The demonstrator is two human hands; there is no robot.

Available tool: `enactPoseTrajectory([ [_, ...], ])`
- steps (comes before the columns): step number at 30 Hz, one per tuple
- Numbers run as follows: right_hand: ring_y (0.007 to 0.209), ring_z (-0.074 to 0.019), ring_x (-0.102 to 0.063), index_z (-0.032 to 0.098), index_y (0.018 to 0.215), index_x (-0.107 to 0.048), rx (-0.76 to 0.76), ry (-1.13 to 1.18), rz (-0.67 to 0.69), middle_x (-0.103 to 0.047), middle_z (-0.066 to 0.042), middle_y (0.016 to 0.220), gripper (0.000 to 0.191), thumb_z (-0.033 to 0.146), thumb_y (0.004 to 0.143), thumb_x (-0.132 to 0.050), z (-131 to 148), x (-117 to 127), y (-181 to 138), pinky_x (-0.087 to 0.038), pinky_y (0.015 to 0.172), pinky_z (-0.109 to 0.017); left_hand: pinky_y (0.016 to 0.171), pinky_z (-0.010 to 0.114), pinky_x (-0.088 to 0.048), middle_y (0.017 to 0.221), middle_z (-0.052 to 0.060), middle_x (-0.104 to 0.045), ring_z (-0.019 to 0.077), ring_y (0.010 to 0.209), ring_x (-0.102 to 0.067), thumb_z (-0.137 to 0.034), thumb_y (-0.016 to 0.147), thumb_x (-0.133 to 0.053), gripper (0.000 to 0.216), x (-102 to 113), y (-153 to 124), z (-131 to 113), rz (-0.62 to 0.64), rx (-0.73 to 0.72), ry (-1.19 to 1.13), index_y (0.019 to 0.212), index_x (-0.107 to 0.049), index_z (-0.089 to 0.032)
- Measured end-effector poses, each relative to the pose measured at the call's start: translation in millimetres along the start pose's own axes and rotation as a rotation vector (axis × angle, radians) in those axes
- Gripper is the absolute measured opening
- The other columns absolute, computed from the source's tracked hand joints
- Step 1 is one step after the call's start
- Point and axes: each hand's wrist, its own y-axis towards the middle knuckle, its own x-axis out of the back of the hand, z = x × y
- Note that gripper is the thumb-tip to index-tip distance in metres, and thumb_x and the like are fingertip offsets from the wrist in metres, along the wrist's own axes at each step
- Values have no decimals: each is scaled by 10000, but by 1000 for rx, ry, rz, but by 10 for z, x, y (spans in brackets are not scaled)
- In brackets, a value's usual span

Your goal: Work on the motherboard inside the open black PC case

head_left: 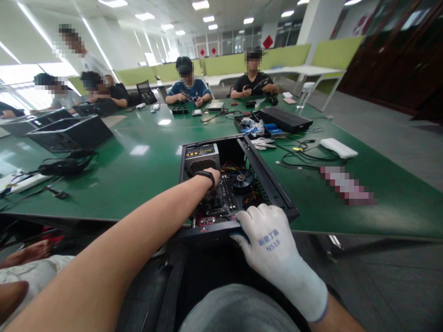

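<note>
An open black computer case [266, 177] lies flat at the near edge of the green table [145, 161]. Inside it I see a grey power supply [201, 157], a round CPU fan [242, 179] and the motherboard [221, 203]. My left hand [213, 177], bare with a black wristband, reaches down into the case beside the power supply; its fingers are hidden. My right hand [268, 233] wears a white glove and its fingers curl over the case's near rim, gripping it.
Another open case [273, 121] with cables and a white glove [263, 143] lies behind. Black cables [301, 154] and a white box [338, 148] sit to the right. Black cases [69, 133] and cables are at left. Several people work at the table's far side.
</note>
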Motion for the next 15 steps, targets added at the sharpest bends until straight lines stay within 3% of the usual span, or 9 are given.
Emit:
enactPoseTrajectory([
  [15, 838, -243, -462, 234, 960, -607, -2, -6, 5, -595, -42, 873, 240, 407, 811, -680, -5, -6, -7, -224, 747, -380, 847, 276, -554, 1138, 163, -723, 295, 1041, -684, -280, 478, -906, 643, -47, 95, 34, -12, 9, -41, 1089, -750, -154],
])
